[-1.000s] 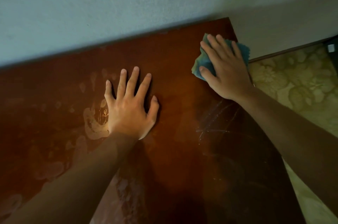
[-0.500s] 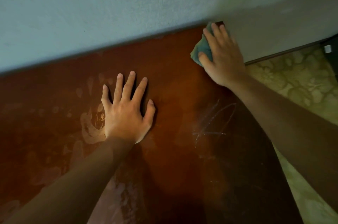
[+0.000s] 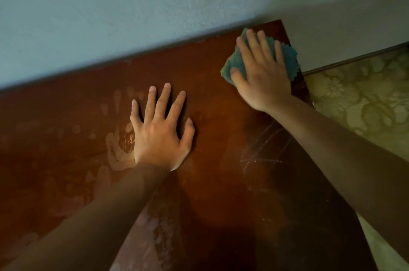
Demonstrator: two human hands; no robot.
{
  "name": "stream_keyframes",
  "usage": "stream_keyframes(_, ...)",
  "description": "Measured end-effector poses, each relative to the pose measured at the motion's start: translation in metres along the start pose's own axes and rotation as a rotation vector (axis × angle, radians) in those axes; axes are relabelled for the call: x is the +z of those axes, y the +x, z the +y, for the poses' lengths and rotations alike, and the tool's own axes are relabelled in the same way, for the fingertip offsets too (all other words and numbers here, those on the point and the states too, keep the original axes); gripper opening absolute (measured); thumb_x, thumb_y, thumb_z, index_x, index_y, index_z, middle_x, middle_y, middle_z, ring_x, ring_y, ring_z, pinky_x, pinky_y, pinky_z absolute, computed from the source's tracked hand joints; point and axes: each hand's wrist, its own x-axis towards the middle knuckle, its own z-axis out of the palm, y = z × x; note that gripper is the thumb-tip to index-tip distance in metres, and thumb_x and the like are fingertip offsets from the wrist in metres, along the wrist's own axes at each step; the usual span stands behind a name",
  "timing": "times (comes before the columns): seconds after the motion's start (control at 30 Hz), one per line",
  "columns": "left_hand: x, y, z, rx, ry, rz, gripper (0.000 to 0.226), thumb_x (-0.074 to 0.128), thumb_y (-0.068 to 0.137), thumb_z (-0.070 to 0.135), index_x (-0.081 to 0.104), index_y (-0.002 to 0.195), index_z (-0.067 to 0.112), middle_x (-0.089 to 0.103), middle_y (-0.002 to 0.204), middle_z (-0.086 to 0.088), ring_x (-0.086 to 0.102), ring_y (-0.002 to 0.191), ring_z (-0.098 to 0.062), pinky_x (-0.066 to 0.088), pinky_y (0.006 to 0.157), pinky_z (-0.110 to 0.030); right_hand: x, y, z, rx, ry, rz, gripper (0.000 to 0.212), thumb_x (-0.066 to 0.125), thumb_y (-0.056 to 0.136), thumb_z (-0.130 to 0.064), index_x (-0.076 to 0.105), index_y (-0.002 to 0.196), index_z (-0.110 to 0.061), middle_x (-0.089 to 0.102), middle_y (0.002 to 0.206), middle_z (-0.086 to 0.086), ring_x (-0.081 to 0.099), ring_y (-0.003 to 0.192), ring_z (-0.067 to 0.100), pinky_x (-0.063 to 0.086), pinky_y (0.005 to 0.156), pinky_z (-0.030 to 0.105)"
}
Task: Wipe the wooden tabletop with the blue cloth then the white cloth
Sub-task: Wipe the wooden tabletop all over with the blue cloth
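The dark reddish wooden tabletop (image 3: 217, 193) fills the lower view, with pale dusty smears and handprints on its left half and fine scratches right of centre. My right hand (image 3: 262, 73) lies flat on the blue cloth (image 3: 287, 60), pressing it onto the far right corner of the table, close to the wall. The cloth's zigzag edge pokes out past my fingers toward the table's right edge. My left hand (image 3: 160, 133) rests flat on the wood with fingers spread and nothing under it. No white cloth is visible.
A pale blue-grey wall (image 3: 132, 16) runs along the table's far edge. Right of the table lies a yellowish patterned floor (image 3: 358, 102), with a dark skirting strip (image 3: 354, 58) where it meets the wall.
My right hand slid the blue cloth up into the far corner, then back toward me and slightly right. My left hand stayed planted in place.
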Motion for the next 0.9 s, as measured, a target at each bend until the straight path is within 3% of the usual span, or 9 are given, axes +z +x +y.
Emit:
stream_keyframes(0.17, 0.001, -0.001, -0.001, 0.006, -0.005, 0.016, 0.060, 0.031, 0.101, 0.052, 0.033, 0.157, 0.029, 0.023, 0.167, -0.003, 0.008, 0.156, -0.026, 0.003, 0.122, -0.060, 0.018, -0.077, -0.024, -0.144, -0.005, 0.042, 0.071, 0.033, 0.101, -0.055, 0.030, 0.160, -0.015, 0.025, 0.169, 0.011, 0.018, 0.157, 0.029, 0.012, 0.127, 0.055)
stream_keyframes(0.33, 0.000, 0.000, -0.001, 0.000, -0.007, 0.013, 0.060, 0.031, 0.101, 0.052, 0.033, 0.156, 0.029, 0.023, 0.167, -0.003, 0.008, 0.156, -0.026, 0.003, 0.122, -0.060, 0.011, -0.049, -0.012, -0.242, 0.002, 0.017, 0.074, 0.035, 0.099, -0.059, 0.034, 0.159, -0.016, 0.024, 0.169, 0.008, 0.018, 0.158, 0.027, 0.010, 0.127, 0.054)
stream_keyframes(0.5, 0.000, 0.001, 0.001, 0.006, -0.010, 0.022, 0.060, 0.032, 0.100, 0.052, 0.034, 0.156, 0.030, 0.024, 0.166, -0.003, 0.009, 0.156, -0.027, 0.004, 0.122, -0.061, 0.008, -0.034, -0.013, -0.190, -0.016, 0.009, 0.074, 0.030, 0.100, -0.057, 0.029, 0.161, -0.015, 0.020, 0.170, 0.009, 0.014, 0.158, 0.027, 0.007, 0.128, 0.053)
stream_keyframes(0.73, 0.003, 0.000, -0.001, 0.009, -0.011, 0.045, 0.060, 0.032, 0.100, 0.052, 0.034, 0.155, 0.029, 0.025, 0.166, -0.003, 0.011, 0.156, -0.027, 0.005, 0.122, -0.061, 0.020, -0.118, -0.050, -0.197, 0.056, 0.006, 0.072, 0.037, 0.099, -0.055, 0.033, 0.160, -0.016, 0.024, 0.169, 0.008, 0.016, 0.158, 0.027, 0.010, 0.128, 0.055)
stream_keyframes(0.9, 0.003, 0.000, -0.002, 0.011, -0.013, 0.049, 0.059, 0.033, 0.100, 0.052, 0.034, 0.155, 0.029, 0.025, 0.166, -0.003, 0.011, 0.156, -0.027, 0.005, 0.122, -0.061, 0.018, -0.092, -0.042, -0.214, 0.055, 0.037, 0.071, 0.039, 0.099, -0.056, 0.036, 0.158, -0.017, 0.028, 0.168, 0.008, 0.020, 0.157, 0.027, 0.013, 0.127, 0.055)
